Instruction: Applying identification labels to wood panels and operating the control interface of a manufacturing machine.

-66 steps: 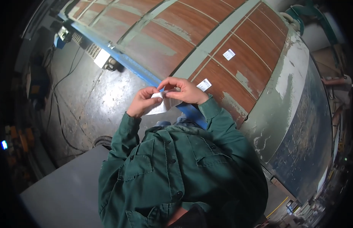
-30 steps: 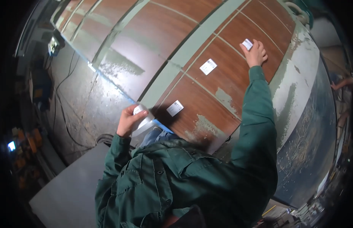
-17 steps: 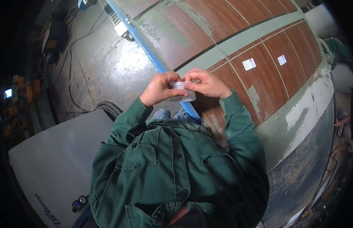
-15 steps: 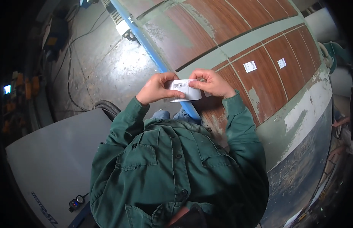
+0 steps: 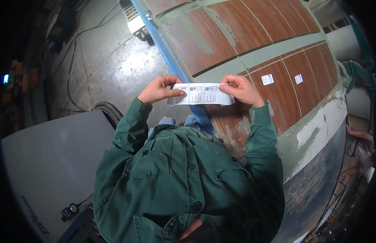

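Strip of white labels (image 5: 201,97) is stretched between left hand (image 5: 159,90) and right hand (image 5: 245,92), each pinching near an end, above a blue rail (image 5: 204,120). Two separate labels (image 5: 268,79) lie on brown boards (image 5: 283,106); the strip's are on none yet. From here, both hands cover parts of the strip, and its print is too small to read.

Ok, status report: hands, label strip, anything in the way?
Left hand and right hand pinching label strip near either end. Strip spread out, print showing. Only the hands overlap it.
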Demonstrator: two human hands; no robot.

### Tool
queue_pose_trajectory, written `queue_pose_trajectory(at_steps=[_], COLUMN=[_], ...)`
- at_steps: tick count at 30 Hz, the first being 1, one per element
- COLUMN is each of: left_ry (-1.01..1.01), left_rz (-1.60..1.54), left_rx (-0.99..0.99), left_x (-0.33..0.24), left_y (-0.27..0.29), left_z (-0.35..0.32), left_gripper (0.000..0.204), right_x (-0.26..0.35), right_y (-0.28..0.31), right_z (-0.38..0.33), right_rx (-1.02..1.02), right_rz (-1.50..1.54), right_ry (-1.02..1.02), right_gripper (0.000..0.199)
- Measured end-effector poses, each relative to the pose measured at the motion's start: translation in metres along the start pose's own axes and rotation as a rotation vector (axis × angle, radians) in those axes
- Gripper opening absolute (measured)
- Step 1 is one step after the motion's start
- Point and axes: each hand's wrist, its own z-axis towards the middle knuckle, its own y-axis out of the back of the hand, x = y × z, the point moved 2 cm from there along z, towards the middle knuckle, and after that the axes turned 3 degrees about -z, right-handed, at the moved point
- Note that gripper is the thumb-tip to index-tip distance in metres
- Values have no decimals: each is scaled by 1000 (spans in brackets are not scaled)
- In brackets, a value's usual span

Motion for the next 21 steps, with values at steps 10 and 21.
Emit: queue_pose_trajectory(at_steps=[10, 21], left_ry=[5, 12], left_rz=[70, 47], left_rx=[1, 0], left_x=[1, -2], left_y=[9, 16], left_z=[0, -3], left_gripper=[19, 16], right_x=[-11, -12], right_y=[15, 22], right_z=[-7, -9], right_rx=[-63, -140], right_rz=[-10, -163], right_ry=[-8, -42], right_gripper=[13, 14])
